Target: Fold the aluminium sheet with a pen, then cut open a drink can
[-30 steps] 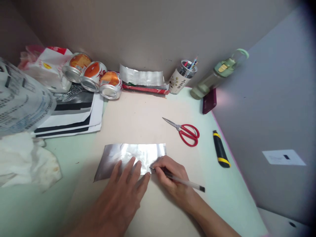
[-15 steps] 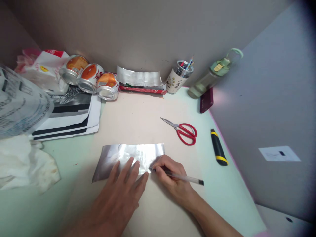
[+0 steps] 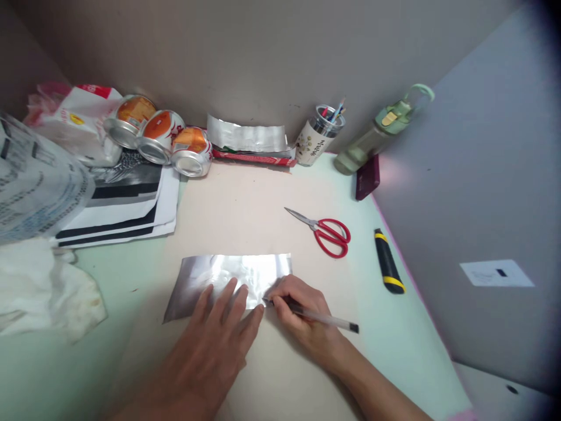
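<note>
A shiny silver metal sheet (image 3: 228,269) lies flat on a beige board (image 3: 236,216), its left end darker and slightly bent. My left hand (image 3: 221,333) rests with fingers spread over the sheet's lower edge. In my right hand (image 3: 302,310) is a clear-barrelled pen (image 3: 331,320) with a black end cap. Its tip touches, or nearly touches, the sheet near the lower right, close to my left thumb. Scissors (image 3: 331,234) with red handles lie beyond my right hand. To their right is a black and yellow utility knife (image 3: 388,263).
Several things line the back: crushed-looking cans (image 3: 191,153), metal pieces (image 3: 245,135) on a red box, a pen cup (image 3: 316,137), a green bottle (image 3: 370,131) and a dark red phone-like object (image 3: 367,178). Papers (image 3: 118,222), a plastic bag (image 3: 39,181) and a white cloth (image 3: 48,292) occupy the left.
The pen's rear end has dipped slightly down and left in my right hand. My left hand has stayed put on the metal sheet.
</note>
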Motion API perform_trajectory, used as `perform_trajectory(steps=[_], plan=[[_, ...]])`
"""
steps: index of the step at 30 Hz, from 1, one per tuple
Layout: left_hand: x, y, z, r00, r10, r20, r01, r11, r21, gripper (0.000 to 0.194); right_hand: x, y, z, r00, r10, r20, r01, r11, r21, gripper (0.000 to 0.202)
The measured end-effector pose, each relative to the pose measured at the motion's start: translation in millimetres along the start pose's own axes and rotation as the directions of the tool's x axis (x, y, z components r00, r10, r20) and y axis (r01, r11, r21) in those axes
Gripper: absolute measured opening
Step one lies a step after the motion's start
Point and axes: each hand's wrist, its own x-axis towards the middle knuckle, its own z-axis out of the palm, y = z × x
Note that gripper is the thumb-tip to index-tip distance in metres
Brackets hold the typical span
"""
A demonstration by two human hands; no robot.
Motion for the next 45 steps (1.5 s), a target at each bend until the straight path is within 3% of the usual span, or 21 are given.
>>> perform_trajectory(steps=[14, 36, 45], plan=[[1.4, -1.2, 0.6, 0.998, 0.014, -0.062, -0.012, 1.000, 0.029, 0.058, -2.6, 3.9, -1.4, 1.000, 0.019, -0.003, -0.019, 0.999, 0.044, 0.017], [3.2, -1.1, -7.0, 0.999, 0.032, -0.012, -0.032, 0.999, 0.004, 0.058, -1.1, -1.9, -2.9, 0.999, 0.004, 0.041, -0.004, 1.000, -0.015, 0.018], [-5.7, -6.2, -0.2, 0.999, 0.020, 0.036, -0.019, 1.000, -0.025, 0.055, -2.5, -1.2, -2.3, 1.000, -0.006, 0.030, 0.006, 1.000, -0.017, 0.019]])
